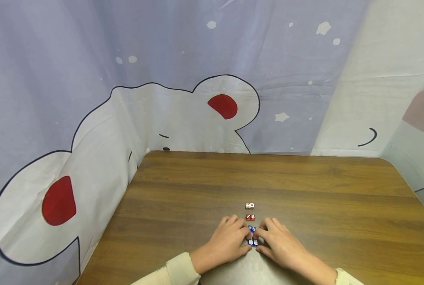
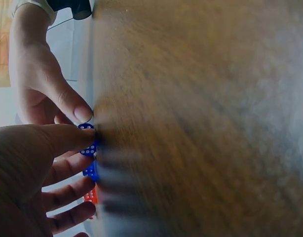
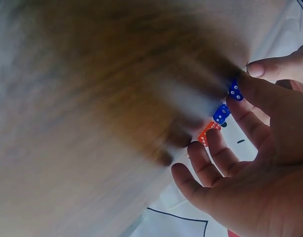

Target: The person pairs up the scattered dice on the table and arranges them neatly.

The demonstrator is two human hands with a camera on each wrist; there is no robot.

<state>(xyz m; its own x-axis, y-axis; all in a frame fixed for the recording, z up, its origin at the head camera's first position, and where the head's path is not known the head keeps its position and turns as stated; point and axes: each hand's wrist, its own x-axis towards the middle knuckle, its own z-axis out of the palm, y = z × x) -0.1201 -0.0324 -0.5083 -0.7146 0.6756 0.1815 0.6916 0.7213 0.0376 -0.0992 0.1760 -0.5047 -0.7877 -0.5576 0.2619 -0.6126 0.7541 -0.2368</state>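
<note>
Two dark blue dice (image 1: 252, 242) lie side by side on the table, nearest the person. My left hand (image 1: 227, 239) pinches the left one between thumb and index finger; the other fingers are spread. From the other side my right hand (image 1: 280, 243) pinches the right die (image 3: 235, 91) with its thumb and index finger. Just beyond are two more blue dice (image 1: 252, 228), one turned at an angle. Two red dice (image 1: 250, 217) and two white dice (image 1: 249, 206) continue the column away from me. In the left wrist view, the thumb partly covers the near blue dice (image 2: 87, 148).
The brown wood-grain table (image 1: 304, 190) stretches out on both sides of the hands. A curtain (image 1: 155, 47) with cartoon bears hangs along its far and left edges. Light-coloured sleeves (image 1: 181, 269) cover the forearms.
</note>
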